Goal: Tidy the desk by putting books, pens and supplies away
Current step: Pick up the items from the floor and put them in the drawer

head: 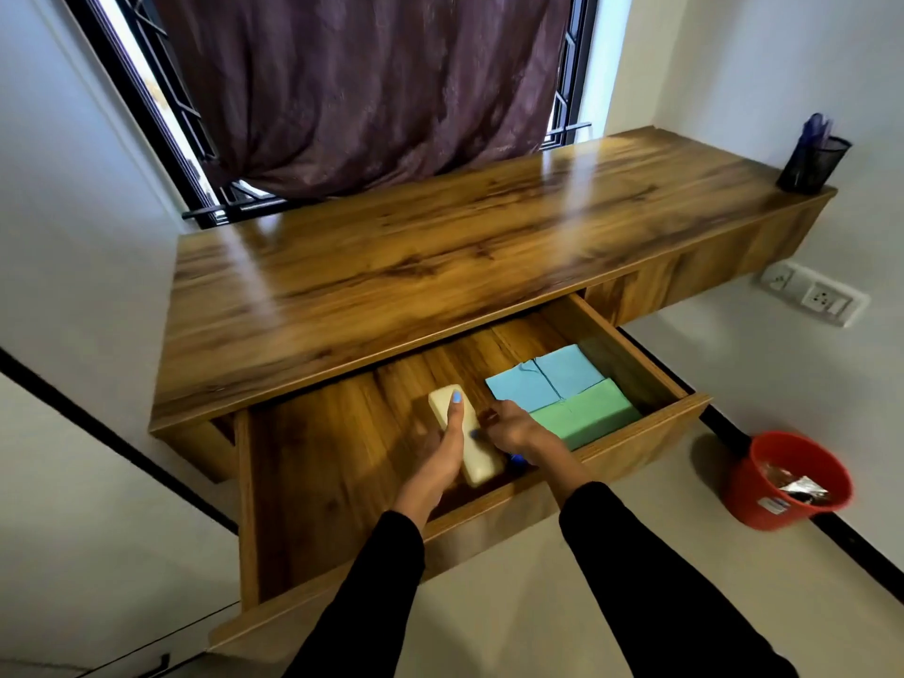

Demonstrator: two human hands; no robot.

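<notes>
Lit by daylight seeping past the curtain (362,85), with glare streaking the glossy desk top (440,247); slightly soft throughout, lines bowed by wide-angle distortion

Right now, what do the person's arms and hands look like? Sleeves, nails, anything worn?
Both arms wear long black sleeves down to the wrists. The left hand and right hand are bare, with no gloves. Light blue nail polish shows on the left hand's fingers. No rings, watch or bracelets are visible.

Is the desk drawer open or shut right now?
Open. The drawer is pulled well out from under the desk top, showing the blue book and green book inside.
</notes>
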